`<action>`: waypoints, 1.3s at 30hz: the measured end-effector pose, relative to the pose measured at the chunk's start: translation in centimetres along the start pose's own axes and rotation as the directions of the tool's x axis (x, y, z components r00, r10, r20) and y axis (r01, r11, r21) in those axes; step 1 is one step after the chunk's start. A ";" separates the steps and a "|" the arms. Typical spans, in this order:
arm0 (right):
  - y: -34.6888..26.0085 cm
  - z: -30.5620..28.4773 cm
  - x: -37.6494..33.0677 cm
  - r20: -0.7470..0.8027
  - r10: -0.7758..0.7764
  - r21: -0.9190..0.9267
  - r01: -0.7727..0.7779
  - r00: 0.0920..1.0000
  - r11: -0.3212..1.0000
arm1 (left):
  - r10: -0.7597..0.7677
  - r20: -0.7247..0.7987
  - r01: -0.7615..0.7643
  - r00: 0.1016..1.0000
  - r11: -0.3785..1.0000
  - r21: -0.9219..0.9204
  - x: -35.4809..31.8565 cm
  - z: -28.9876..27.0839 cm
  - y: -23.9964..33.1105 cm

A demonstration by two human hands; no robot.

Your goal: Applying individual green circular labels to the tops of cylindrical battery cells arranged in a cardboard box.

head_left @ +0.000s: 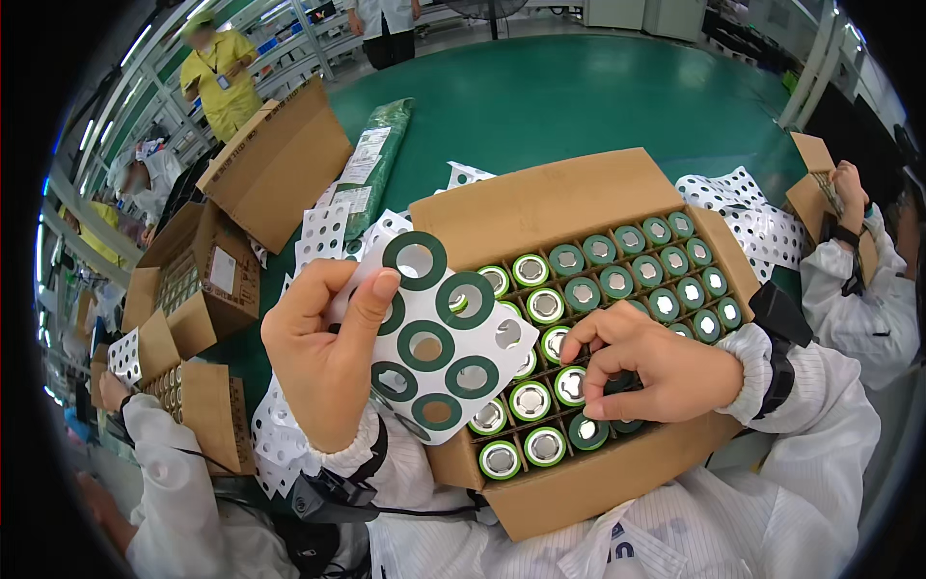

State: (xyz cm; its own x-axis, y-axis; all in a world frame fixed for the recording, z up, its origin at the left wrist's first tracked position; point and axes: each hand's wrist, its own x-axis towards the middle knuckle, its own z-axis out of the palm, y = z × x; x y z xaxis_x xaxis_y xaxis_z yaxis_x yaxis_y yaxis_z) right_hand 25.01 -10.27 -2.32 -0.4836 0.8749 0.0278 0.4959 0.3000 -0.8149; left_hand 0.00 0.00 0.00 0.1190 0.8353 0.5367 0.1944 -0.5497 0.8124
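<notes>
On the green floor (579, 96), the left hand (323, 357) is gripping a ring-sticker sheet (439, 338); the right hand (646, 372) is pinching closed over battery cells (540, 396) in the carton (540, 207).

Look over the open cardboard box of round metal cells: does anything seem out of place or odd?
Nothing is damaged or spilled. The open cardboard box holds upright round cells in neat rows. Some cells carry dark green paper rings, while others nearer the right hand are bare-topped. Used white backing sheets lie loosely around.

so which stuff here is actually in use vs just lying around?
In use: left hand holding ring sticker sheet; right hand on cells in open carton.
Lying about: spent perforated sheets, green bag, side cartons.
</notes>
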 end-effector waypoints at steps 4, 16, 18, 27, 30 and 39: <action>0.1 0.0 -0.1 -0.018 -0.002 -0.001 0.002 1.000 1.000 | -0.010 0.010 0.010 1.000 1.000 0.023 0.1 0.1 0.0; 0.0 0.1 -0.2 -0.027 -0.017 -0.037 0.016 0.999 0.999 | 0.007 0.015 -0.007 1.000 1.000 0.015 0.0 0.3 0.0; 0.0 0.2 -0.2 -0.030 -0.018 -0.042 0.017 0.999 0.999 | 0.003 0.019 -0.003 1.000 1.000 0.018 0.0 0.3 0.0; 0.2 0.6 -0.3 -0.060 -0.034 -0.058 0.031 0.998 0.998 | 0.009 0.011 -0.010 1.000 0.999 0.041 -0.1 0.3 -0.1; 0.2 0.8 -0.4 -0.083 -0.046 -0.068 0.040 0.995 0.997 | 0.009 0.005 -0.009 1.000 0.999 0.038 -0.1 0.3 -0.1; -1.0 1.6 -0.6 -0.135 -0.318 -0.444 0.230 0.938 0.866 | -0.012 0.012 0.012 1.000 0.999 0.030 -0.2 0.3 0.1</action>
State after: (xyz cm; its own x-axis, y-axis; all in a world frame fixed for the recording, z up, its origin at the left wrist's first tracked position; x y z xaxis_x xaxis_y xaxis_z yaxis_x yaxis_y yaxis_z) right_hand 23.65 -11.72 -2.40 -0.5143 0.7766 0.3638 0.6382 0.6299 -0.4426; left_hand 0.31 -0.24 -0.10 0.1287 0.8420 0.5239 0.2253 -0.5393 0.8114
